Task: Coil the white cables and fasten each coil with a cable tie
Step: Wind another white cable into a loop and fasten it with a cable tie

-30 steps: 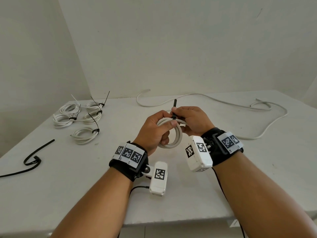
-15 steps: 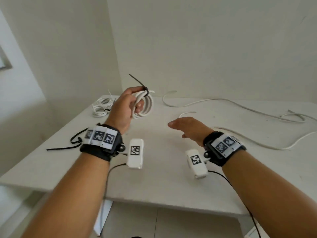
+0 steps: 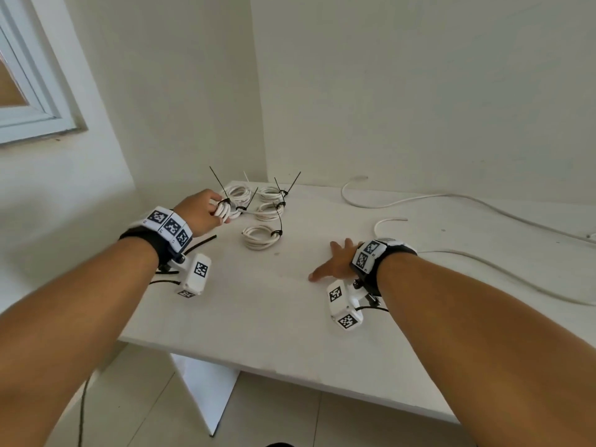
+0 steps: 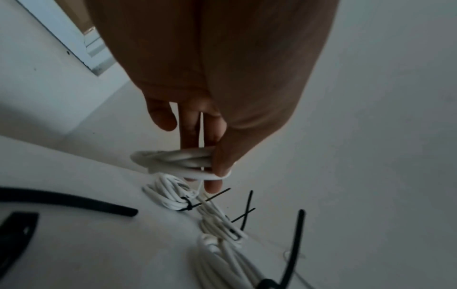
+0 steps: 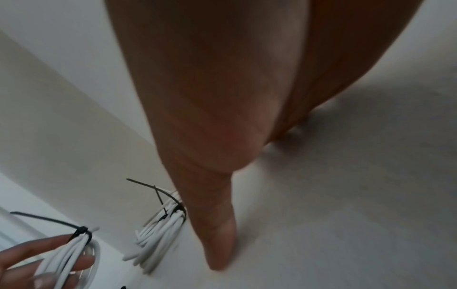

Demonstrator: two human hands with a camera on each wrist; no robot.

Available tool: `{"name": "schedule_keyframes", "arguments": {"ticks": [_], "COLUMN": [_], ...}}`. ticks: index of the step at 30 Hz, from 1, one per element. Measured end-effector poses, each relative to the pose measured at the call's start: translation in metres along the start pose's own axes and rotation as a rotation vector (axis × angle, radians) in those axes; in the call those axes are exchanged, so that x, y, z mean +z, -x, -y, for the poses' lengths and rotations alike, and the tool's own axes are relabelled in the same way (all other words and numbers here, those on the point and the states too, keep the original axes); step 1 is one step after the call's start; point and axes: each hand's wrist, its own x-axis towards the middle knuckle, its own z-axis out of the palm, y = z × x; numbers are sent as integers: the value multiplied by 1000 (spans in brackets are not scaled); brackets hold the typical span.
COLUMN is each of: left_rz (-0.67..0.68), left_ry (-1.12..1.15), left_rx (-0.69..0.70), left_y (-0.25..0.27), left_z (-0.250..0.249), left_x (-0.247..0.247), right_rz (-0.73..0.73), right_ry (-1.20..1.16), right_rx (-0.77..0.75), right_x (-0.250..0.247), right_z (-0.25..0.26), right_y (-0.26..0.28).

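My left hand (image 3: 206, 209) grips a small white cable coil (image 3: 224, 210) bound with a black cable tie, held just over the pile of tied coils (image 3: 267, 203) at the far left of the table. In the left wrist view the thumb and fingers (image 4: 217, 156) pinch the coil (image 4: 173, 158) above the other coils (image 4: 170, 192). The right wrist view shows the same coil (image 5: 71, 254) and its tie (image 5: 80, 231). My right hand (image 3: 335, 262) lies open, fingers straight, flat on the white table (image 3: 258, 311).
One tied coil (image 3: 261, 237) lies nearest, in front of the pile. Long loose white cables (image 3: 451, 201) run across the back and right of the table. Black ties or straps (image 3: 200, 245) lie under my left wrist. Walls meet in the corner behind.
My left hand carried the tied coil from mid-air down to the pile at the far left. My right hand let go earlier and now rests flat on the table.
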Motion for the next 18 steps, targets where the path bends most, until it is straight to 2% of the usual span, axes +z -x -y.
{"name": "schedule_keyframes", "arguments": {"ticks": [3, 8, 18], "left_rz": [0, -28, 90], "left_ry": [-124, -116, -261], "left_rx": [-40, -7, 54], "left_y": [-18, -35, -47], "left_z": [5, -12, -7], "left_x": [0, 14, 38], "right_rz": [24, 11, 26], "right_ry": [-65, 12, 17], "right_rx": [11, 18, 3], "right_x": [6, 10, 9], "right_z": [-2, -6, -9], "right_y": [-2, -15, -17]}}
